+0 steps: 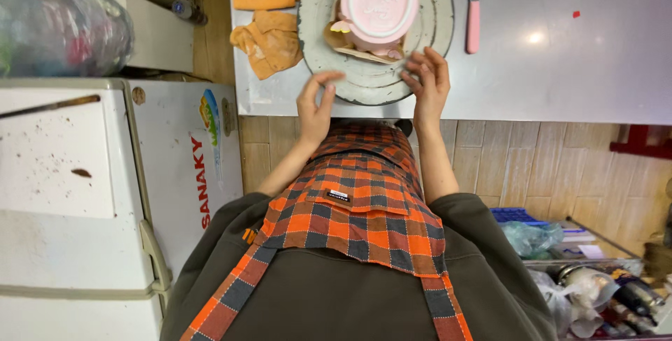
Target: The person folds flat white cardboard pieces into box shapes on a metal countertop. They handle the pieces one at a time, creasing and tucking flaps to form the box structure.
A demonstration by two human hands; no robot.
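At upper centre of the frame we see the round grey turntable [364,78] on the steel counter [560,68], its pink cake [379,5] just beyond both hands. Our left hand [315,106] and right hand [428,83] flank its near rim, fingers loosely spread, holding nothing; the right looks nearer.

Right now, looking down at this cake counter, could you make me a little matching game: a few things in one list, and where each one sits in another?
Things:
1. pink cake
2. spatula
3. orange cloth
4. left hand

Places:
A. left of the turntable, crumpled on the counter
B. at the turntable's near edge
C. on the turntable
D. right of the turntable, lying flat

Pairs: 1-C, 2-D, 3-A, 4-B
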